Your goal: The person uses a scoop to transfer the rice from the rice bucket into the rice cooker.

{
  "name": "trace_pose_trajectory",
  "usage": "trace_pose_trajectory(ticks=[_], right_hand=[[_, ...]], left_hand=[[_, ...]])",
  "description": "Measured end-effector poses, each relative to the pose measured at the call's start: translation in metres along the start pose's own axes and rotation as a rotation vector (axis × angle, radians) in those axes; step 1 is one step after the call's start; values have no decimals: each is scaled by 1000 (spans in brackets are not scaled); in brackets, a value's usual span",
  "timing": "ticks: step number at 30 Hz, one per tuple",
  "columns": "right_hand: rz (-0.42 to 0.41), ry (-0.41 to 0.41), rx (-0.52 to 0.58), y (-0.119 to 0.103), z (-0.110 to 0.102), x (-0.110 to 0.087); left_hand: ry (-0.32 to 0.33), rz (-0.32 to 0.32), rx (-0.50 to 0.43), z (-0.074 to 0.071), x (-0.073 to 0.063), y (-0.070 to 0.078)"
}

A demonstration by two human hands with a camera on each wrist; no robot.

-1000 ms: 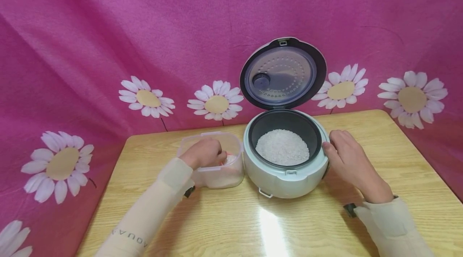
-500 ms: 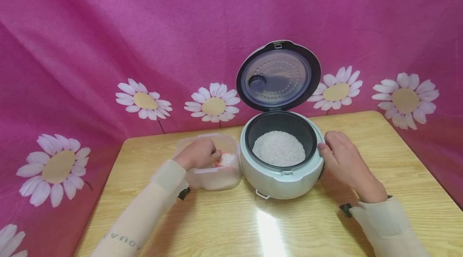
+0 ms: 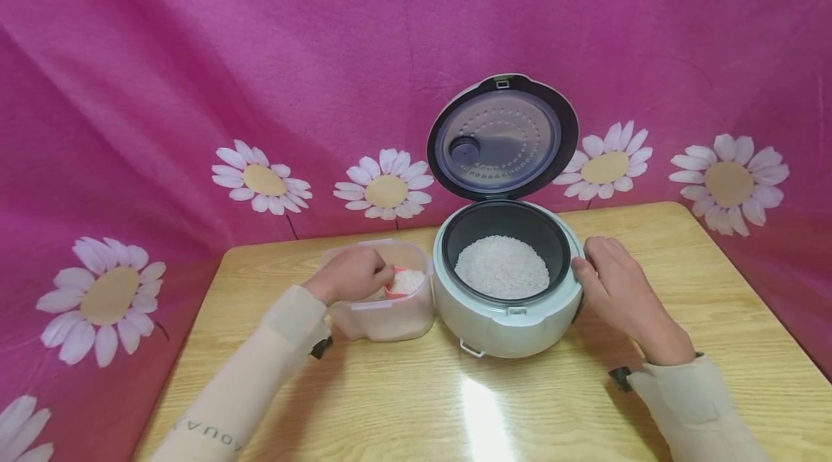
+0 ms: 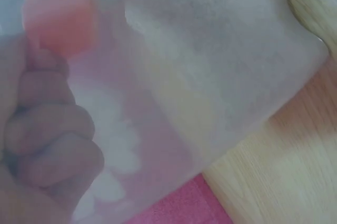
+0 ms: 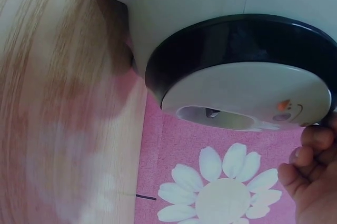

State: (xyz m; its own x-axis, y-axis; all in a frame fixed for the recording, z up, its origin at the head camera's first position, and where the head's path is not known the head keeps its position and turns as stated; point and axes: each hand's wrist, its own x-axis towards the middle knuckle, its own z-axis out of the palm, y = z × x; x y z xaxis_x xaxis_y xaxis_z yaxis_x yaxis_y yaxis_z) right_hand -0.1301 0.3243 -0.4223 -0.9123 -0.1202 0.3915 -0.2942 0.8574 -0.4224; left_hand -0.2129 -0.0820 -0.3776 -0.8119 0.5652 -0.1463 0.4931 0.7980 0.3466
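My left hand [image 3: 354,273] reaches into a translucent plastic container [image 3: 394,321] and grips the handle of a red measuring cup [image 3: 393,289] with curled fingers. White rice [image 3: 409,281] fills the cup. Through the cloudy container wall, the left wrist view shows the curled fingers [image 4: 52,134] and the cup's orange-red side. Beside the container stands a white rice cooker [image 3: 507,336], its lid [image 3: 503,141] raised and a mound of rice [image 3: 502,267] in its dark pot. My right hand [image 3: 620,292] holds the cooker's right edge, thumb at the rim; its curled fingers show in the right wrist view.
A wooden table [image 3: 390,397] bears both vessels, which stand side by side, almost touching. Behind it hangs a pink cloth [image 3: 325,50] printed with white daisies. A small white loop [image 3: 471,349] sticks out low on the cooker's front.
My left hand has drawn the cup leftward inside the container, and more of the cup and its rice has come into sight. The right hand keeps its place on the cooker.
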Motion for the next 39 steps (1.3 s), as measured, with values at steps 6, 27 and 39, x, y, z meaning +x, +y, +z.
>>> trace_pose_trajectory(ticks=[6,27,39], right_hand=[[-7,11,-2,1,1,0],[-20,35,8,2,3,1],[-14,30,12,2,3,1]], left_hand=[[12,-32,22,-4,-3,3],[108,5,2,-12,-19,-3],[183,14,1,-17,-27,-8]])
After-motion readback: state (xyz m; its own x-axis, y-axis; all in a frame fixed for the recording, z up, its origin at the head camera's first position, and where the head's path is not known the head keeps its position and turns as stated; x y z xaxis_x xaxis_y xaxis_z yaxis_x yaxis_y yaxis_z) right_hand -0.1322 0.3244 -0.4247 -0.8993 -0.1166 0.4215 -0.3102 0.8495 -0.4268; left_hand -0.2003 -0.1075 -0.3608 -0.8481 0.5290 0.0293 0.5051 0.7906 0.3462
